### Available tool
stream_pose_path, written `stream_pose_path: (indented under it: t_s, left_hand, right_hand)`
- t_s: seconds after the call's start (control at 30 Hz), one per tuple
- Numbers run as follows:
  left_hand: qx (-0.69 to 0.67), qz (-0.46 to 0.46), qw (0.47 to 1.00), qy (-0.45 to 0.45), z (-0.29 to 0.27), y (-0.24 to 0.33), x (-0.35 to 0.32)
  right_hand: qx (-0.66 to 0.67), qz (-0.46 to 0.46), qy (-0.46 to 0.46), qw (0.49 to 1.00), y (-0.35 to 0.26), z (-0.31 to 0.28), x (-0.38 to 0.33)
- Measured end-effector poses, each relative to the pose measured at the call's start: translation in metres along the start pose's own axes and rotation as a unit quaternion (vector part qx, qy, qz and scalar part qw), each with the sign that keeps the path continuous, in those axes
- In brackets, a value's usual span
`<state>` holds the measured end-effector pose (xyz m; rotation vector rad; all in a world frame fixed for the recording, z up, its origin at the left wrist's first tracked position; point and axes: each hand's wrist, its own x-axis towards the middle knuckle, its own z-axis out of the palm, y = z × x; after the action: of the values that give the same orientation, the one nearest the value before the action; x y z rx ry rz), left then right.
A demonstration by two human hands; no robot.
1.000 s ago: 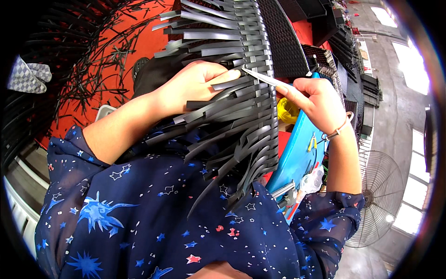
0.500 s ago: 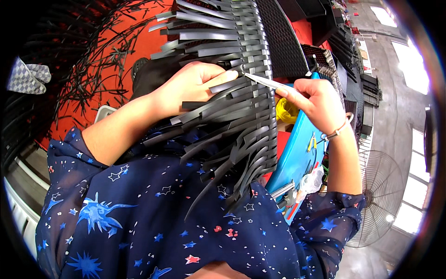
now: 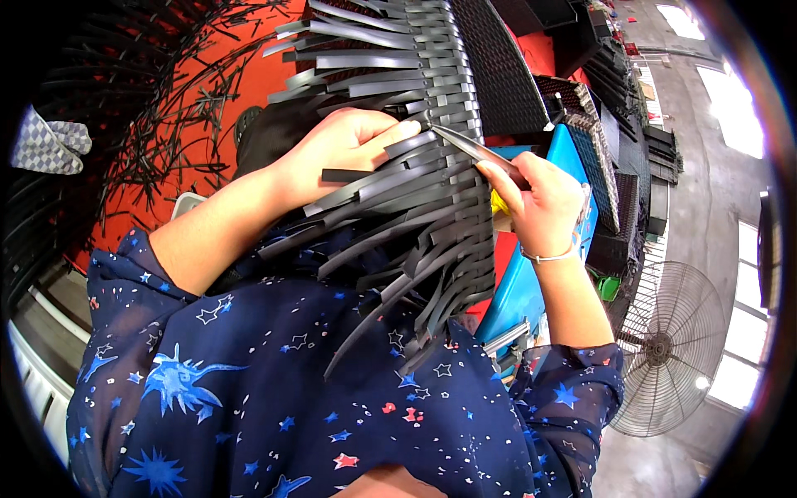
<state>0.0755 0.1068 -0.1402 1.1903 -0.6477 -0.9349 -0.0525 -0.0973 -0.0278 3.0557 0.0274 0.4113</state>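
Note:
A woven piece of dark grey flat plastic strips (image 3: pixel 448 91) lies across my lap, its loose strip ends fanning out to the left. My left hand (image 3: pixel 353 145) is closed at the weave, thumb and fingers pinching a strip (image 3: pixel 413 146) near the woven edge. In my right hand (image 3: pixel 548 199) is a tapered, pointed metal tool (image 3: pixel 469 147), gripped at its thick end. The tool's tip meets the weave right beside my left fingertips. My right palm hides the tool's back end.
A blue tray or table (image 3: pixel 519 290) stands to the right, with tools on it. Cut strips (image 3: pixel 207 108) litter the red floor at the left. Finished dark woven panels (image 3: pixel 506 91) stand beyond the piece. A large caged fan (image 3: pixel 660 349) is at the far right.
My right hand has shifted left and a little down, its wrist turning so the tool slants more steeply. My left hand stays almost where it was, still pinching at the weave.

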Motion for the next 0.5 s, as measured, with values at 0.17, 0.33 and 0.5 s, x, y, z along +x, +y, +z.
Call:
stream_pose_path:
  t_s: [0.17,0.33,0.5]
  left_hand:
    - [-0.029,-0.017,0.999,-0.014,-0.005,0.006,-0.003]
    - [-0.014,0.009,1.0,0.011,0.001,0.006,0.002]
    - [0.063,-0.019,0.998,0.006,-0.009,0.0,-0.002]
  right_hand:
    - [0.05,0.012,0.029,0.998,0.001,0.01,0.001]
    - [0.349,0.19,0.064,0.915,-0.002,0.043,-0.025]
    - [0.461,0.281,0.063,0.839,-0.005,0.061,-0.04]
